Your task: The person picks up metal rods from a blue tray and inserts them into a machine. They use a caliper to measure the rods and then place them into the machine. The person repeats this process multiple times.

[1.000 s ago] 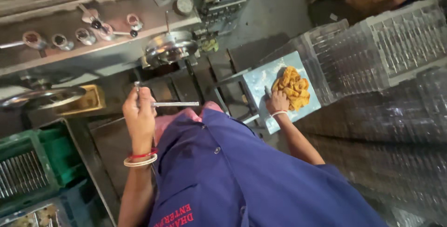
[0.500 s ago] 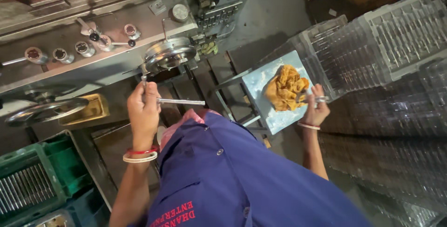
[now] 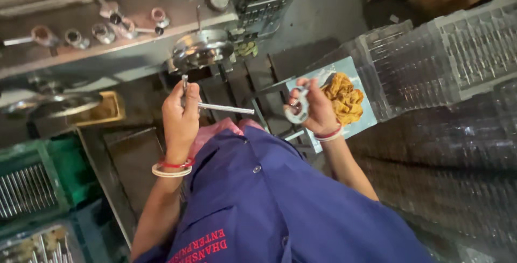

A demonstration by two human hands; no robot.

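My left hand (image 3: 180, 118) is raised in front of the machine and grips a thin metal rod (image 3: 225, 108) that points to the right. Up beside the small tray, my right hand (image 3: 314, 109) holds a round silver gauge-like tool (image 3: 297, 111) between fingers and thumb. The two hands are about a hand's width apart, and the rod's free tip reaches toward the right hand. Both wrists wear bangles and red thread. My blue shirt (image 3: 280, 203) fills the lower middle of the view.
A pale blue tray (image 3: 318, 80) with a yellow rag (image 3: 344, 98) sits behind my right hand. A grey machine with a round metal chuck (image 3: 200, 50) and handles lies ahead. Clear plastic crates (image 3: 452, 58) stand right, green crates of metal rods (image 3: 32, 182) left.
My right hand left the yellow rag on the tray, picked up the round silver tool and brought it toward the rod. My left hand kept hold of the rod.
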